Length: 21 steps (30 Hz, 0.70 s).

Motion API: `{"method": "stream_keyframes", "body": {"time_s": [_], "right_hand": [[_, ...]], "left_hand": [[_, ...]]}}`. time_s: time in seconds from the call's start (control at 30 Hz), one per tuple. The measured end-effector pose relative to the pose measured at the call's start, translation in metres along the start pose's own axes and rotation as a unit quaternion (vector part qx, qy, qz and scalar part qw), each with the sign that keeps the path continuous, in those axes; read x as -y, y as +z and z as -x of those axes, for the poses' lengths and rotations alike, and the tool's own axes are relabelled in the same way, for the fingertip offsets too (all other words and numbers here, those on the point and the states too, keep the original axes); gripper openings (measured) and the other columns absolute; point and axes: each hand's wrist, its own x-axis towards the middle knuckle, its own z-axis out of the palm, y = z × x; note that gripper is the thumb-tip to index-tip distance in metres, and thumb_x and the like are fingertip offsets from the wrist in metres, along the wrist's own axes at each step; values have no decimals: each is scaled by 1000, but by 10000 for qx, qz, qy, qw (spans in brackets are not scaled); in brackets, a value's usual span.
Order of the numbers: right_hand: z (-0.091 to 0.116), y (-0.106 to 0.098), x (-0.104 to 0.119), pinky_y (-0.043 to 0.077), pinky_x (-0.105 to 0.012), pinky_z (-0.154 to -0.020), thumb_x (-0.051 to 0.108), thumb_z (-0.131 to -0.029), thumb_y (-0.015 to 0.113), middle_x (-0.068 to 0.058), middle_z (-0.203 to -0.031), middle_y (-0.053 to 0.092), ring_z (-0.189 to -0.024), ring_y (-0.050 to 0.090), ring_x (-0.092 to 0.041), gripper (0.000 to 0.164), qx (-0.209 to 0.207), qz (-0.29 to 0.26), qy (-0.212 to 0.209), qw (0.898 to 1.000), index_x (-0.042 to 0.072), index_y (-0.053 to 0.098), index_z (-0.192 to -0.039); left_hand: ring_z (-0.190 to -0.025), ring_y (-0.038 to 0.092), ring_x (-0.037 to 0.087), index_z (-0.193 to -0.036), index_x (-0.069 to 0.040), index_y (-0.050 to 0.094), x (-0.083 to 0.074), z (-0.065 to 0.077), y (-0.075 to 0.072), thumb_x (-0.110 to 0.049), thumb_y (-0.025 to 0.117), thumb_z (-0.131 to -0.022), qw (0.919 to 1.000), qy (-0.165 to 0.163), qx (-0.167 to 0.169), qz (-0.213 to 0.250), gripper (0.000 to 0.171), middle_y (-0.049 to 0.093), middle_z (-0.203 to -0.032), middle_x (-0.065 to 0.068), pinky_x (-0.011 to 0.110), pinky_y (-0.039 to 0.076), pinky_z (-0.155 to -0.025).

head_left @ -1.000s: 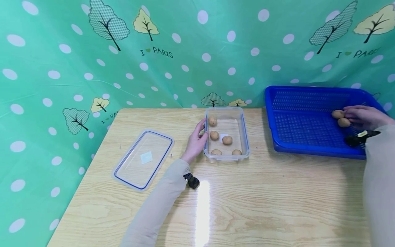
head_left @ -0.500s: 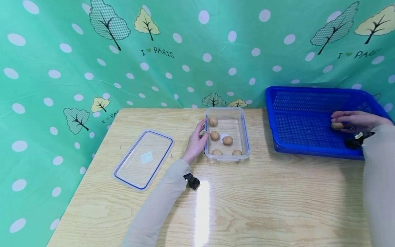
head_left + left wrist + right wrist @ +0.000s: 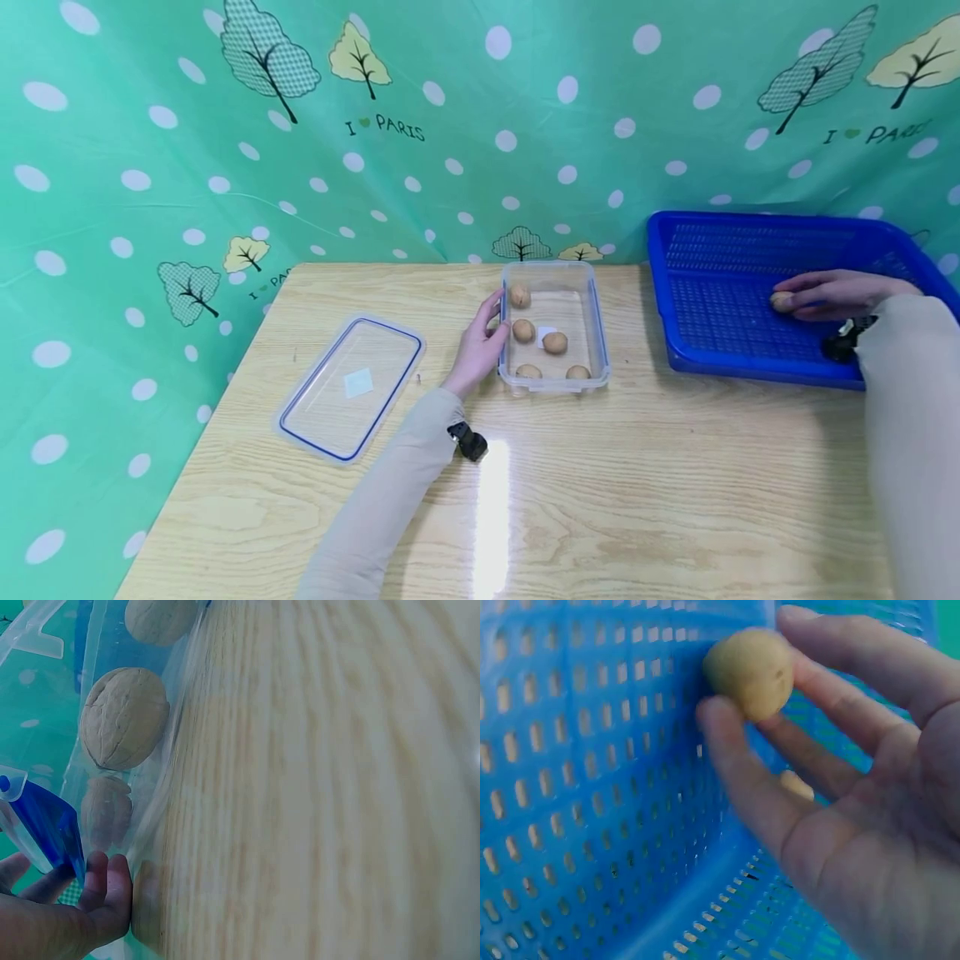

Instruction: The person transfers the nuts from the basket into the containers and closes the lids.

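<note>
My left hand [image 3: 477, 346] holds the left side of a clear plastic container [image 3: 597, 321] by its wall. In the left wrist view, its fingers bend around a blue side latch [image 3: 49, 821]. Inside the container lie several walnuts [image 3: 555, 342], their seams plain in the left wrist view. My right hand [image 3: 847, 293] is inside the blue basket [image 3: 678, 358]. It pinches a walnut [image 3: 750, 675] between thumb and fingertips, close to the basket's perforated wall. Behind those fingers, a second pale brown piece [image 3: 797, 785] shows, mostly hidden; whether the hand holds it, I cannot tell.
A clear lid [image 3: 349, 388] with a blue seal lies left of the container on the wooden table [image 3: 637, 492]. A green curtain [image 3: 450, 125] hangs along the table's back edge. The basket stands at the back right, apart from the container.
My right hand has moved left within the basket, carrying the walnut. Two walnuts were seen by its fingers earlier; the head view now shows one. The left hand has stayed in place.
</note>
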Motion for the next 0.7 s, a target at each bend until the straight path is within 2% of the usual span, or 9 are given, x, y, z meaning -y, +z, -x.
{"method": "stream_keyframes", "body": {"time_s": [0.07,0.1,0.17,0.23,0.3,0.33,0.47,0.7], "right_hand": [[-4,1,3,52,-29,-87,12,-99,54,14,-104,63,-96,61,-1,18,14,-13,-78,10000,24,60,-112],[-5,0,3,52,-28,-87,11,-100,53,15,-105,63,-97,61,-1,21,149,-36,-266,9995,26,62,-110],[-6,-1,4,52,-26,-86,8,-100,50,15,-105,64,-97,61,0,26,299,-93,-593,9977,28,65,-110],[-7,0,5,53,-25,-85,6,-101,48,15,-105,64,-97,61,-1,31,326,-110,-846,9958,30,66,-109],[-7,0,6,53,-25,-83,4,-100,47,16,-104,64,-96,61,-1,38,316,-90,-1024,9942,37,66,-104],[-7,2,8,53,-25,-82,5,-100,48,16,-103,64,-95,61,-1,38,140,-24,-1008,9948,38,66,-103],[-8,11,17,54,-27,-81,10,-99,54,16,-100,63,-94,61,-3,31,-589,184,-929,9938,39,63,-101],[-6,25,32,55,-28,-80,15,-99,57,17,-101,63,-95,62,-5,25,-1134,200,-1126,9869,36,64,-109]], "left_hand": [[-105,60,34,-151,-25,33,0,0,0,-10,48,-99,10000,33,-15,-19,57,42,-147,15,40,53,-85],[-107,59,35,-152,-23,32,-6,3,-1,-9,48,-99,10000,-7,30,1,57,41,-147,16,41,53,-86],[-105,60,35,-152,-25,32,-7,3,-1,-9,48,-99,10000,-45,33,18,57,40,-148,16,40,53,-85],[-105,60,34,-152,-25,31,-7,3,0,-10,48,-100,10000,-78,41,35,57,40,-148,15,40,54,-84],[-105,60,35,-152,-25,31,-8,3,0,-10,48,-100,9999,-97,53,40,57,40,-148,15,41,53,-85],[-104,60,33,-152,-27,32,-2,1,1,-11,48,-99,10000,-60,12,21,57,41,-148,14,40,53,-84],[-105,60,33,-151,-25,33,-1,1,1,-11,49,-99,10000,23,-20,25,57,42,-146,14,40,53,-86],[-105,60,34,-151,-28,32,-2,0,0,-12,49,-99,10000,-60,27,28,57,40,-149,14,41,53,-85]]}}
